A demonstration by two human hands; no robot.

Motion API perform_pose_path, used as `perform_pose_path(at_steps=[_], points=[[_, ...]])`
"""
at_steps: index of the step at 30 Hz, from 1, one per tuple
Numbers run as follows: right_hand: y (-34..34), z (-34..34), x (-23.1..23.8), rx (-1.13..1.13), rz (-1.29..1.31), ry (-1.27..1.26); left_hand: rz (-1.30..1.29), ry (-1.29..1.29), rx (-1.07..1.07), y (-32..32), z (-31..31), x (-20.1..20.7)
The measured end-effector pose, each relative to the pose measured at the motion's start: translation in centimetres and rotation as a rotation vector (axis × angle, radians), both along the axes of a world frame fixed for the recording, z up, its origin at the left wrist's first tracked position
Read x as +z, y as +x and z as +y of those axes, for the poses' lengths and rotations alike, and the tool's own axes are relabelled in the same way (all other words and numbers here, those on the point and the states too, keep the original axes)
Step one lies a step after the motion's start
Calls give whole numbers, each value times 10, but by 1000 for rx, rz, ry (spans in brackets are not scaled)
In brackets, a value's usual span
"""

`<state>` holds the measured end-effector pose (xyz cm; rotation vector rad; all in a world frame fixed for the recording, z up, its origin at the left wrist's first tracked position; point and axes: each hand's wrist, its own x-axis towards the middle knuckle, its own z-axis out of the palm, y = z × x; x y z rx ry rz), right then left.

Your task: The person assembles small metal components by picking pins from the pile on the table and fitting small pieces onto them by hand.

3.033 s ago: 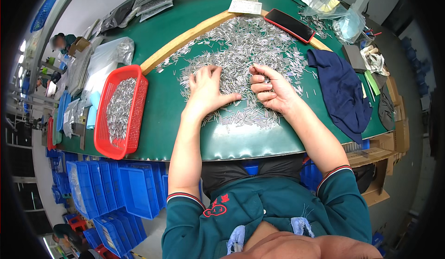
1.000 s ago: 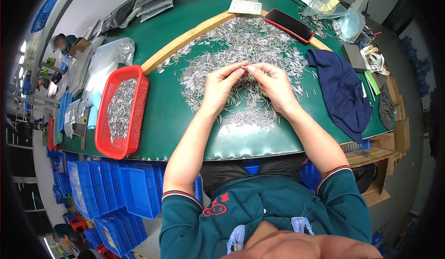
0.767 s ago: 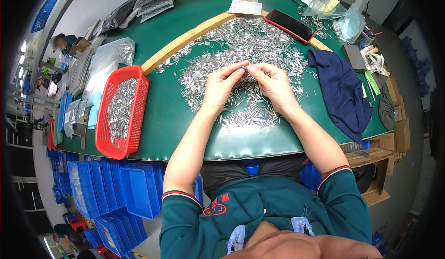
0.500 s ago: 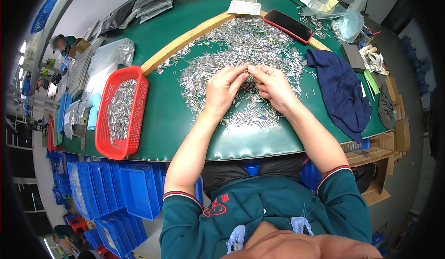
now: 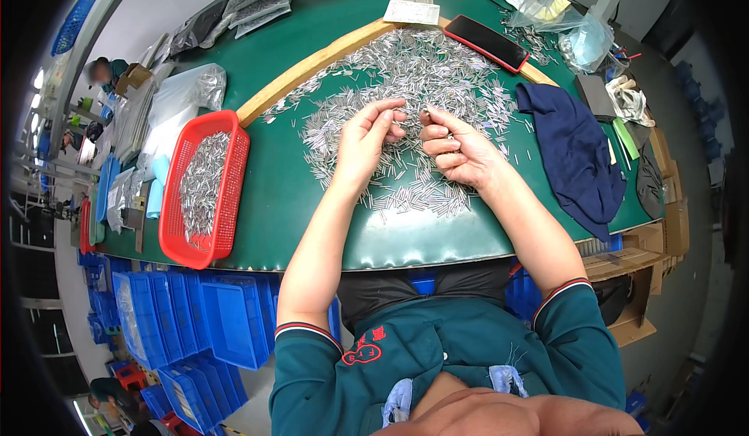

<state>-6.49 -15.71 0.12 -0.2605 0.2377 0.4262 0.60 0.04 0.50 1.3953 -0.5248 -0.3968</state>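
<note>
A wide heap of small shiny metal pins [image 5: 343,136] lies spread on the green tabletop, under and around both hands. Over its middle, my left hand [image 5: 365,140] has its fingers curled and the thumb near the index finger; whatever they hold, if anything, is too small to make out. Just to the right, with a narrow gap between, my right hand [image 5: 462,149] is closed in a pinch. A short metal pin [image 5: 426,111] seems to show at its thumb and index tips. A red plastic basket [image 5: 239,155] at the left holds many more pins.
Wooden strips [image 5: 312,66] border the heap at the back, with a red-edged phone [image 5: 485,43] and paper slips [image 5: 411,12] on them. Dark blue cloth [image 5: 573,151] lies at right. Plastic bags [image 5: 187,93] lie at left; blue bins [image 5: 234,319] stand below the table.
My hands, which met at the fingertips over the heap, have come apart. The left has drawn slightly left, and the right has turned with its fingers curled in.
</note>
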Motion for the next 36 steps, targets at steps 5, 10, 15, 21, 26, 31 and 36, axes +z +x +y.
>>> perform_pose_path(at_steps=[5,10,15,21,26,31,36], points=[[0,-1,-1,0,3,16,104,-16,-53,-1,-2,5],[-2,-1,1,-13,-77,27,214,-61,-84,-1,0,7],[-6,6,8,-102,-87,-265,259,-97,-72,0,1,6],[-7,20,13,-175,-113,-712,69,-38,-31,-2,-1,4],[-5,14,2,-183,-125,-684,-530,249,70,-12,-5,7],[-5,11,8,-139,-58,-467,-307,-46,106,-5,-5,1],[-5,11,12,-125,-39,-384,-893,673,408,20,17,-7]])
